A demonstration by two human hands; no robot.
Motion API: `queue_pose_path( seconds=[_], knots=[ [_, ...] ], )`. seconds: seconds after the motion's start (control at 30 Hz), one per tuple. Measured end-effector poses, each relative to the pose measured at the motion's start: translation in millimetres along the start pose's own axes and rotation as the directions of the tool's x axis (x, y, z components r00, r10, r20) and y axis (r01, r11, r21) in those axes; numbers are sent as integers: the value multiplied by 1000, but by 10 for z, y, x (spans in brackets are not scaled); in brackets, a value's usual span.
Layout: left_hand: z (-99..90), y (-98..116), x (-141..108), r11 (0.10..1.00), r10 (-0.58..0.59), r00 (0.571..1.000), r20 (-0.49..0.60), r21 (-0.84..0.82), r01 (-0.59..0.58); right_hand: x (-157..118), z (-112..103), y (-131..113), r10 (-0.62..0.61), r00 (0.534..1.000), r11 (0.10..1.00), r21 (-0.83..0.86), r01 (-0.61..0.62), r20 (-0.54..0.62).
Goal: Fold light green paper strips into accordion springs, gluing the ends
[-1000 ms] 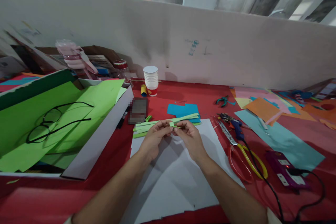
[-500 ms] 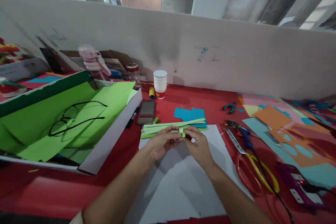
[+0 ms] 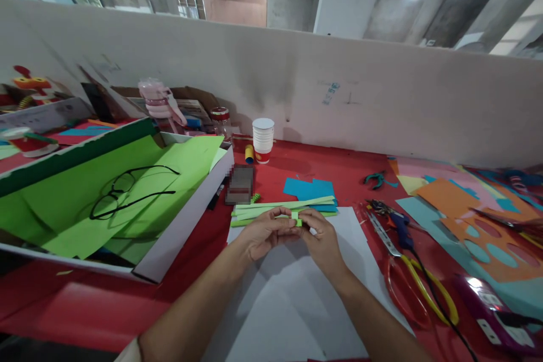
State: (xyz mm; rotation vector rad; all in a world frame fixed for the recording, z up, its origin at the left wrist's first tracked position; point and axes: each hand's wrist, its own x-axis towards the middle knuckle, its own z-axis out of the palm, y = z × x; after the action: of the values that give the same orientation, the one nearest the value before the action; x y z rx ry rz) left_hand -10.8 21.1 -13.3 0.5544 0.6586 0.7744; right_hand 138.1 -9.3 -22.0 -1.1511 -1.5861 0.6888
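Note:
Between the fingertips of both hands is a small folded green paper strip (image 3: 296,219), bright green with a paler face. My left hand (image 3: 269,233) pinches it from the left, and my right hand (image 3: 321,237) grips its right side. Both hands hover over a white sheet of paper (image 3: 292,300). Just beyond the fingers lie several long light-green paper strips (image 3: 250,212), with blue paper pieces (image 3: 311,188) behind them. A small green folded paper spring (image 3: 255,198) sits near the strips' left end.
Left stands a box (image 3: 186,226) with green paper and eyeglasses (image 3: 114,198). Paper cups (image 3: 263,141) stand at the back. To the right lie scissors (image 3: 396,254), a glue gun (image 3: 399,223), pliers (image 3: 375,180), a purple device (image 3: 494,314) and orange paper (image 3: 449,198).
The view has shifted slightly, so everything sits a little lower and further right. Both hands keep hold of the green paper strip, with little change in their grip.

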Motion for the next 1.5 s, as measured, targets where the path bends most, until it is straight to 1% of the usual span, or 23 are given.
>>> queue_pose_path(
  seconds=[0.1, 0.2, 0.37, 0.43, 0.5, 0.53, 0.63, 0.73, 0.83, 0.97, 1.13, 1.23, 1.33, 1.5],
  knots=[
    [15, -2, 11, 999, 47, 999, -20, -7, -47, 2, 16, -2, 18, 1000, 1000, 19, -18, -20],
    [16, -8, 12, 998, 60, 998, 6, -3, -60, -8, 22, -6, 27, 999, 999, 45, -25, -35],
    [11, -14, -8, 997, 73, 996, 60, -5, -73, -38, 12, -35, -28, 999, 1000, 3, 28, -26],
    [20, -7, -13, 997, 82, 994, 65, -8, -82, -38, 22, -44, -22, 999, 1000, 9, 23, -40],
    [34, 4, -15, 995, 100, 995, 28, 8, -100, -30, 40, -45, 15, 998, 999, 47, -13, -56],
    [42, 9, -15, 993, 118, 993, -8, 28, -118, -25, 48, -42, 40, 997, 997, 75, -35, -63],
    [63, 20, -13, 973, 209, 971, -115, 121, -195, -15, 56, -30, 99, 990, 988, 128, -86, -97],
    [70, 16, -4, 955, 265, 955, -131, 177, -240, -15, 43, -26, 166, 978, 979, 137, -149, -122],
    [56, 5, 11, 952, 269, 954, -130, 189, -242, -13, 39, -36, 221, 969, 960, 199, -197, -108],
    [18, -4, 25, 938, 281, 953, -117, 244, -246, -1, 51, -61, 228, 968, 948, 250, -196, -108],
    [21, -7, 6, 906, 294, 956, -12, 321, -275, 2, 63, -74, 221, 968, 953, 235, -189, -120],
    [39, -7, -6, 909, 288, 957, -37, 326, -261, -4, 68, -65, 216, 969, 958, 218, -186, -123],
    [36, -7, -2, 913, 275, 959, -67, 331, -239, -11, 74, -44, 230, 966, 950, 244, -196, -116],
    [5, -15, 18, 910, 278, 959, -53, 335, -245, -18, 78, -33, 247, 963, 943, 256, -212, -113]
  ],
)
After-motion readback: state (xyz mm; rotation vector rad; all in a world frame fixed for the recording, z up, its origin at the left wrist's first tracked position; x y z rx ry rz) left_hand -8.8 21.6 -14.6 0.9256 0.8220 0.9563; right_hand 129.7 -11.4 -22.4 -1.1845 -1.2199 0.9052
